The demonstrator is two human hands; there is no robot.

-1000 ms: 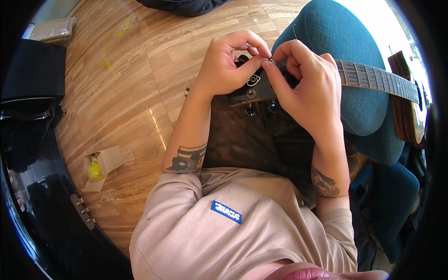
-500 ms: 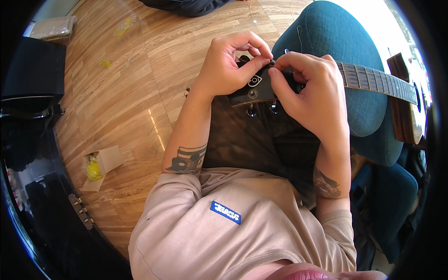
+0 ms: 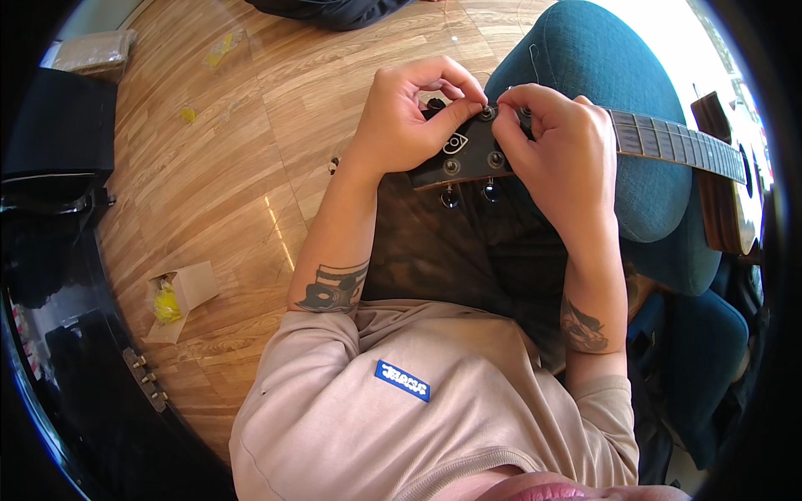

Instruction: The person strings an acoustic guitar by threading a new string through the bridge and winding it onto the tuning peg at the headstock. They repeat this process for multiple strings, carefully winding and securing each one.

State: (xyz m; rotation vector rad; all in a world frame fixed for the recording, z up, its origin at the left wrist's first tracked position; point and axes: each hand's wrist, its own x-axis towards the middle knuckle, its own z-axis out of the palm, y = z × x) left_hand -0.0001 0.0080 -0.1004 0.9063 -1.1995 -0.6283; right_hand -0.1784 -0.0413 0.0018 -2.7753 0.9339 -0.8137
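The dark headstock [image 3: 472,150] of a guitar lies over my lap, its fretted neck [image 3: 677,144] running off to the right. My left hand [image 3: 418,108] is closed in a pinch, thumb and fingertips touching a tuning post [image 3: 488,113] on the far side of the headstock. Just right of that post, my right hand [image 3: 560,142] pinches thumb and index finger together over the headstock; anything between its fingertips is too small to make out. A thin string [image 3: 535,60] curves up beyond my right hand. Two shiny tuner buttons [image 3: 490,193] stick out along the near edge.
A teal cushioned seat [image 3: 593,58] supports the neck, and the guitar body [image 3: 735,200] rests at far right. Left on the wooden floor [image 3: 242,200] lies an open cardboard box [image 3: 194,285] with yellow contents. A glossy black object [image 3: 50,284] fills the left edge.
My right hand has shifted slightly right, away from my left fingertips, uncovering a second near-side post and the far post. My left hand stays nearly still.
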